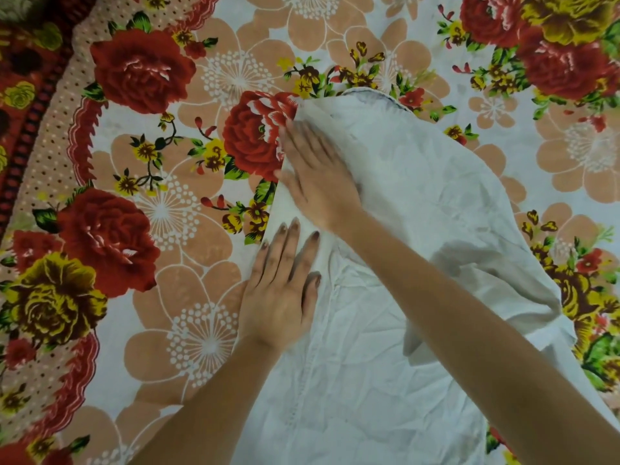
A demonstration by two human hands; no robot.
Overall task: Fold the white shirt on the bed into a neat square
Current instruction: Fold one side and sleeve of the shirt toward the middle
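The left hand [280, 290] lay flat and open, palm down, fingers straight and slightly spread. It pressed on the left edge of the white shirt [419, 182], with its outer side reaching over onto the flowered sheet [161, 209]. The right hand [317, 172] was also open and flat, gripping nothing. It rested farther up the same left edge of the shirt, just beyond the left fingertips, and its forearm crossed the cloth diagonally from the near right. The shirt lay creased on the bed, running from the near side toward the middle and narrowing to a rounded, dark-stitched hem [369, 92] at its far end. On its right side a looser layer of cloth [486, 270] was turned over the rest and bunched into soft folds. The sheet beneath was printed with red roses, yellow blooms and large peach flowers. A red scalloped border [80, 156] ran along the bed's left side, well apart from the shirt.
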